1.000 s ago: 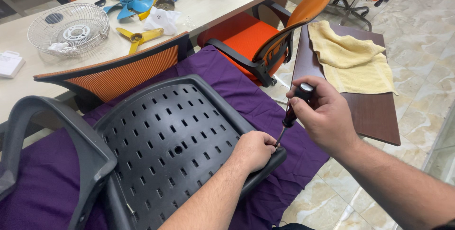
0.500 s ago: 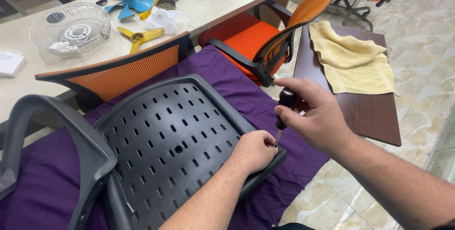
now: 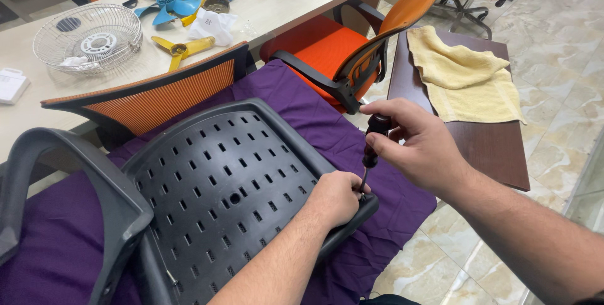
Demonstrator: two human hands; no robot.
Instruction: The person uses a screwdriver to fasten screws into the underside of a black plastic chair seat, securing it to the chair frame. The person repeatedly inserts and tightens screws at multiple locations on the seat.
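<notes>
My right hand (image 3: pixel 423 151) grips the screwdriver (image 3: pixel 372 148), tip at the seat (image 3: pixel 220 185) corner my left hand (image 3: pixel 336 197) clasps; fastening looks unfinished.

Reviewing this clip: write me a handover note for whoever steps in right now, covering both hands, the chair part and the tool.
Right hand: wrapped around the black handle of a screwdriver, shaft pointing down.
Left hand: pressed on the near corner of the black perforated chair seat, at the screwdriver's tip.
The seat lies on a purple cloth, its armrest on the left.
Done: tool set at the corner. The screw itself is hidden by the left hand, so how far it is turned cannot be told.
Left: the work at that corner.
</notes>
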